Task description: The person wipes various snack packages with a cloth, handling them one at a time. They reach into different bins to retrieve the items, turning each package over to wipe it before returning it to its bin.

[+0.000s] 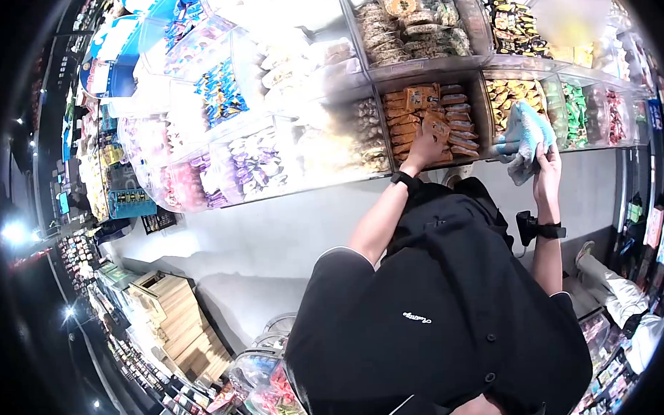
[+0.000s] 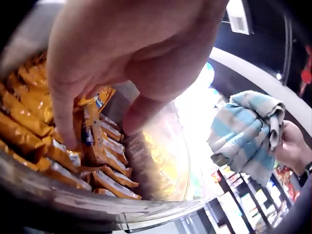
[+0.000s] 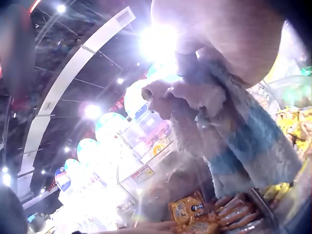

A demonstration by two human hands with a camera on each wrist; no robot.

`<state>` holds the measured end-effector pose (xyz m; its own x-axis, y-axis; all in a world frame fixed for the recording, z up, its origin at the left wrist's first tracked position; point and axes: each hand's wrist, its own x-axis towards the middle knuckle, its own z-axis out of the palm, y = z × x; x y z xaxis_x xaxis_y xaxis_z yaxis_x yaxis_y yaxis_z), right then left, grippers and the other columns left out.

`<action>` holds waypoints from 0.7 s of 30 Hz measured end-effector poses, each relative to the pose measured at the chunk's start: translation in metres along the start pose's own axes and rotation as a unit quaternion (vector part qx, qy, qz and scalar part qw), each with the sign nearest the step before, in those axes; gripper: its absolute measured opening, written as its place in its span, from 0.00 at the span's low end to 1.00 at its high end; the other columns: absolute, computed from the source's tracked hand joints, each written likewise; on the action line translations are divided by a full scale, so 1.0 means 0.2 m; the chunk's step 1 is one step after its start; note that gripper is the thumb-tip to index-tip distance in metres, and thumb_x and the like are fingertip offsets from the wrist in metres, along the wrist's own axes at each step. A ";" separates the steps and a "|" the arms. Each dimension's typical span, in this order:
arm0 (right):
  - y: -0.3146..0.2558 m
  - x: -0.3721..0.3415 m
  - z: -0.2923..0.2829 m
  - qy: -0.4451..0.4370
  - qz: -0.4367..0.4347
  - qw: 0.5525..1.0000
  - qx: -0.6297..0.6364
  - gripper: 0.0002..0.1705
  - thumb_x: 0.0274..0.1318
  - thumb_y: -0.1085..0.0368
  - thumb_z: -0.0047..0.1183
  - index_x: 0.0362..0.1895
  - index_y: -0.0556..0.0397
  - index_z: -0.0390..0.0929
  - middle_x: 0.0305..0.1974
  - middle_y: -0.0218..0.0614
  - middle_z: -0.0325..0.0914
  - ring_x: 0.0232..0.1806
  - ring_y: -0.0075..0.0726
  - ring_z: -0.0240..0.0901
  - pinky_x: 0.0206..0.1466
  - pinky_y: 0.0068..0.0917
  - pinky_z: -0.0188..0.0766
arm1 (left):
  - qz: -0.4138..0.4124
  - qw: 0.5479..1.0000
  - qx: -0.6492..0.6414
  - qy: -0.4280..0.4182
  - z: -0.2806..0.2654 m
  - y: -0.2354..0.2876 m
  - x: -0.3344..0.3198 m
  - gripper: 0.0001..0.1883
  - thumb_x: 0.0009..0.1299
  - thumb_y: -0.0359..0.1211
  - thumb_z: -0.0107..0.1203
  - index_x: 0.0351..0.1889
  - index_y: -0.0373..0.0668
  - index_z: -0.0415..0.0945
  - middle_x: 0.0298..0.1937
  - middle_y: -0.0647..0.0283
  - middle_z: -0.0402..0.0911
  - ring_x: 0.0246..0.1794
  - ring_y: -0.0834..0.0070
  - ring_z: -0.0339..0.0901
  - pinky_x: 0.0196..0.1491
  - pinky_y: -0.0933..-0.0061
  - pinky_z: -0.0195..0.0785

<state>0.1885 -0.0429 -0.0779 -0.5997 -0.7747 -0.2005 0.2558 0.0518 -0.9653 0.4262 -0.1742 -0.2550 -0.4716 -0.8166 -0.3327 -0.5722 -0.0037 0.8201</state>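
My left hand (image 1: 423, 150) reaches into a clear bin of orange snack packets (image 1: 404, 124). In the left wrist view a finger of the left hand (image 2: 122, 53) points down among the packets (image 2: 105, 141), touching them, while the thumb stands apart from them. One orange packet (image 1: 436, 126) lies right at the fingertips in the head view. To the right, my right hand (image 1: 549, 172) grips a blue-and-grey striped cloth (image 1: 523, 138), bunched and hanging in front of the neighbouring bin. The cloth (image 3: 243, 136) hangs below the right hand (image 3: 224, 34) in the right wrist view.
Clear dividers part the bins. Yellow packets (image 1: 514, 95) fill the bin on the right, with green packets (image 1: 574, 115) beyond. Dark packaged snacks (image 1: 413, 29) sit in the upper row. A wooden stepped stand (image 1: 179, 322) is at lower left. Another person's leg (image 1: 613, 285) shows at right.
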 end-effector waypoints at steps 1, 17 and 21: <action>0.00 0.00 -0.01 -0.007 0.008 1.000 0.008 0.25 0.64 0.64 0.47 0.63 0.59 0.62 0.55 0.35 0.70 0.54 0.26 0.66 0.59 0.26 0.61 | 0.027 0.998 0.049 0.007 -0.01 -0.02 -0.04 0.38 0.62 0.40 0.56 0.66 0.32 0.52 0.62 0.37 0.62 0.60 0.47 0.65 0.60 0.59 0.60; 0.02 -0.01 -0.01 0.021 0.029 0.998 0.056 0.23 0.65 0.64 0.47 0.61 0.56 0.63 0.53 0.32 0.71 0.53 0.25 0.67 0.58 0.28 0.62 | -0.166 0.921 0.230 0.268 -1.04 -0.28 -0.34 0.27 0.54 0.43 0.62 0.47 0.36 0.71 0.51 0.48 0.72 0.55 0.51 0.64 0.57 0.56 0.58; 0.05 0.00 -0.04 0.024 0.035 0.997 0.058 0.23 0.65 0.64 0.47 0.62 0.57 0.62 0.53 0.33 0.71 0.53 0.26 0.67 0.58 0.28 0.62 | -0.122 0.932 0.273 0.205 -1.04 -0.34 -0.33 0.28 0.49 0.42 0.65 0.45 0.35 0.72 0.46 0.47 0.75 0.53 0.52 0.68 0.55 0.56 0.60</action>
<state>0.1848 -0.0380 -0.0882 -0.6111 -0.7411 -0.2779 0.3829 0.0304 -0.9233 0.6365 -0.2392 -0.1927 -0.0513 -0.9824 -0.1798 -0.9376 -0.0146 0.3473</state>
